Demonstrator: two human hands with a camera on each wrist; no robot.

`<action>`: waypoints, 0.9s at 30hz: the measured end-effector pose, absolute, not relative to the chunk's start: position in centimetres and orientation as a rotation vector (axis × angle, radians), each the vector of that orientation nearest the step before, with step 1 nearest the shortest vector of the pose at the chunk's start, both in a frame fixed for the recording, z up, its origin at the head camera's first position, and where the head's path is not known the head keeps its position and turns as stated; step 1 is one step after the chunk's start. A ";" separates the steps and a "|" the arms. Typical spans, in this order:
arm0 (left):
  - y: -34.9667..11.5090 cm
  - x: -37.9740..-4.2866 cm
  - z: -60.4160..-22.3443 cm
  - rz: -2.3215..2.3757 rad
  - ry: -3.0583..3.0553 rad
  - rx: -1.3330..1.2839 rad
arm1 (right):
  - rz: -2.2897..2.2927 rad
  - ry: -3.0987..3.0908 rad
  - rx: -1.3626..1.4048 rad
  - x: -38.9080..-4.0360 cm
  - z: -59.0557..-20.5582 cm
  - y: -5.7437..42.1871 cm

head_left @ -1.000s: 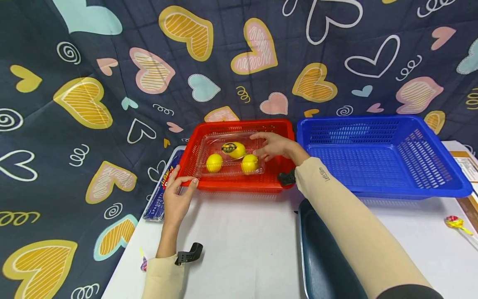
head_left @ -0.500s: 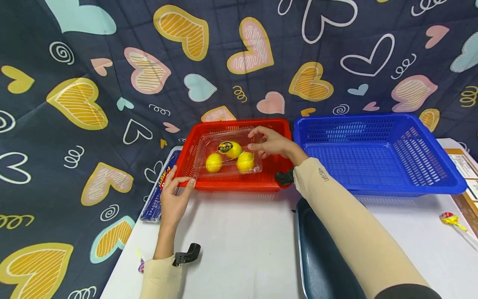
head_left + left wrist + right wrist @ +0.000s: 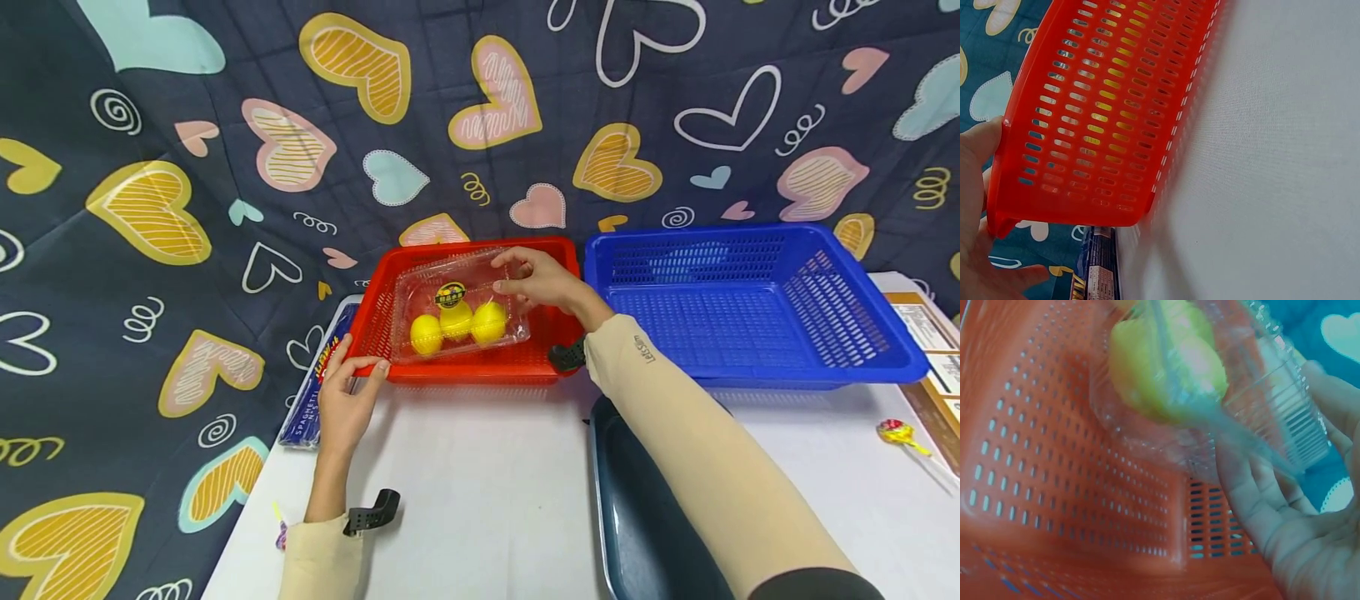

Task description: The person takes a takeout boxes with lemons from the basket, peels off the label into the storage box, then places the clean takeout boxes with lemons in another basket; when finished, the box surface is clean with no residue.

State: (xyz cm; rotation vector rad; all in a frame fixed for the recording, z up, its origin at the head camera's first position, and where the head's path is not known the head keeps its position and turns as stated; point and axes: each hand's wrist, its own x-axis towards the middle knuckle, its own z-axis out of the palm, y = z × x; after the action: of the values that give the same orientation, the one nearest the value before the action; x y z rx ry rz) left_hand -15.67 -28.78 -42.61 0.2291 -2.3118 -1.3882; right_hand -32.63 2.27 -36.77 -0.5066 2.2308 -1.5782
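My right hand (image 3: 542,279) grips the right end of a clear plastic fruit box (image 3: 480,271). Three yellow lemons (image 3: 489,322) show through it, lined up along the near side. The box bears a black round label and slants with its back edge raised, inside the red basket (image 3: 480,372). In the right wrist view, the thumb and fingers are on either side of the box's end, with the lemons (image 3: 1166,372) beyond. At the basket's front left corner my left hand (image 3: 348,408) holds the rim, thumb and fingers on either side of it in the left wrist view.
A blue basket (image 3: 697,312) stands right of the red one. A dark tray (image 3: 637,508) lies under my right forearm. A blue spaghetti pack (image 3: 302,421) lies at the left, a purple lollipop (image 3: 281,535) nearer. Far right are another lollipop (image 3: 896,432) and a brown-edged box (image 3: 930,350).
The fruit box has tipped up at the back, and the lemons have rolled to its near side. My right hand has risen slightly with it. My left hand stays on the rim.
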 end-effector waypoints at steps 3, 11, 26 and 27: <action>-28.8 -15.7 -42.6 -1.388 -2.318 0.228 | -1.586 2.251 -0.511 -32.6 -36.7 2.4; -28.8 -15.6 -42.6 -1.395 -2.312 0.233 | -1.567 2.346 -0.523 -32.4 -36.2 2.8; -26.9 -14.3 -39.8 -1.457 -2.315 0.249 | -1.624 2.440 -0.607 -31.8 -35.4 4.5; -26.7 -14.2 -39.5 -1.463 -2.312 0.243 | -1.631 2.438 -0.619 -31.7 -35.2 4.6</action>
State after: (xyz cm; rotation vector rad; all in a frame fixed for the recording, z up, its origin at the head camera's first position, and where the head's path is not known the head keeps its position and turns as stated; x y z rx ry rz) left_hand -14.18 -26.73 -39.53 0.2435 -2.3119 -1.4633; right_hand -31.73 4.63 -35.25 -0.6188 2.4375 -1.6313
